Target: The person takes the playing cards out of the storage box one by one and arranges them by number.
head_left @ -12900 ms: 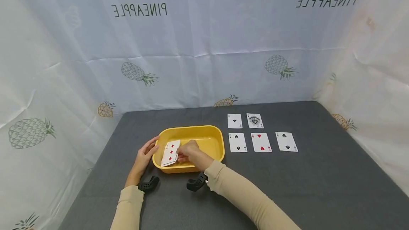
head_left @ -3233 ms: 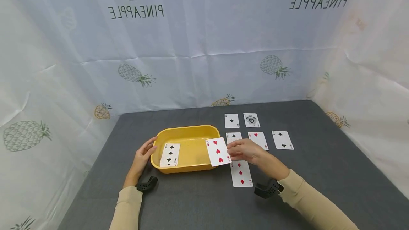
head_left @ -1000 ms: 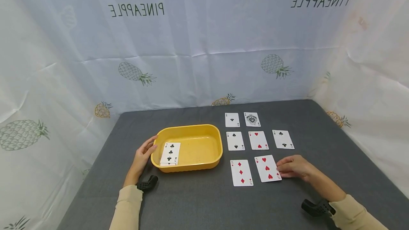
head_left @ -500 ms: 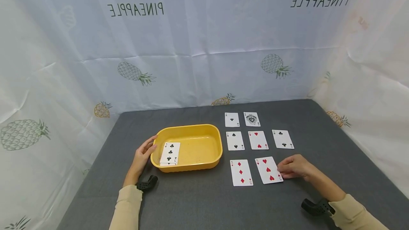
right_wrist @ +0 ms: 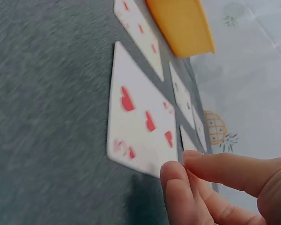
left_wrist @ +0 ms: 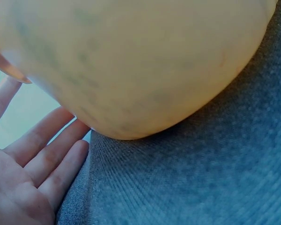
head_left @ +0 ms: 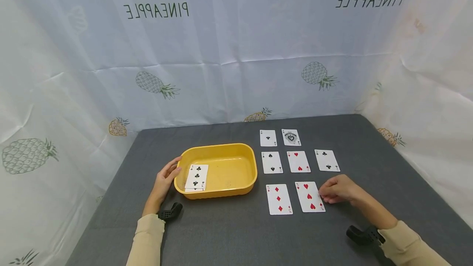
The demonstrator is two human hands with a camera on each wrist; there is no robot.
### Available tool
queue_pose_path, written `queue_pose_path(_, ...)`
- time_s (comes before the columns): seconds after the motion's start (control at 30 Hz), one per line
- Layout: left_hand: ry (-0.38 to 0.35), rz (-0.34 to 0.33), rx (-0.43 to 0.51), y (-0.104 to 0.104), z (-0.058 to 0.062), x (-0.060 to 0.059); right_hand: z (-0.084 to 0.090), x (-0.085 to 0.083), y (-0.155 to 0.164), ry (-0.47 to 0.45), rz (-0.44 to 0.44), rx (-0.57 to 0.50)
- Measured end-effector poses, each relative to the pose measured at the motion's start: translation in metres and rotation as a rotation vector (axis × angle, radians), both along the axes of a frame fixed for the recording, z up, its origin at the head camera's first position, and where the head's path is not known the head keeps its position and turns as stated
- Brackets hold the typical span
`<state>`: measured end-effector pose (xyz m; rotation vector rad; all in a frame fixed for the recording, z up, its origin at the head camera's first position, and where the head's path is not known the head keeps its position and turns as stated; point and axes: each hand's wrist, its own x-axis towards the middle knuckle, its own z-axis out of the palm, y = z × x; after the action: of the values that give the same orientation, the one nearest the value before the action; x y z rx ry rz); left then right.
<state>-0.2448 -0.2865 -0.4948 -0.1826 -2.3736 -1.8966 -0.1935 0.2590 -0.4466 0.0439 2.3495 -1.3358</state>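
Right hand [head_left: 338, 190], fingers curled together, apparently just off the three-of-hearts card [head_left: 309, 196]; left hand [head_left: 165, 177] flat, steadying yellow plastic tub [head_left: 236, 151].

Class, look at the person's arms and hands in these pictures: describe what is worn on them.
Both arms wear long beige knit sleeves with ribbed cuffs. A black perforated plastic camera mount sits at each wrist, left and right. The left hand and right hand are bare: no gloves, no rings visible.

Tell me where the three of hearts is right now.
In the head view, the three of hearts lies flat on the table's right side, between the three of diamonds and the right hand.
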Motion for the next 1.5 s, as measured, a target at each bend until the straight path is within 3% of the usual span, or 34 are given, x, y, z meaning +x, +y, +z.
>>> queue_pose_path(0.23,-0.005,-0.008,0.004,0.000,0.001,0.001,0.007,-0.012,-0.017,-0.028,0.015,-0.125)
queue_pose_path(0.53,-0.012,0.003,-0.003,0.001,0.001,0.000,0.018,-0.031,-0.063,-0.060,0.040,-0.281)
queue_pose_path(1.07,-0.035,0.010,-0.008,0.000,0.000,-0.002,0.045,-0.044,-0.160,-0.116,0.131,-0.382)
queue_pose_path(1.3,-0.018,0.004,-0.007,-0.001,-0.002,-0.002,0.046,-0.049,-0.200,-0.138,0.135,-0.430)
queue_pose_path(1.5,-0.025,0.007,-0.007,0.000,-0.001,-0.002,0.036,-0.054,-0.236,-0.203,0.106,-0.527)
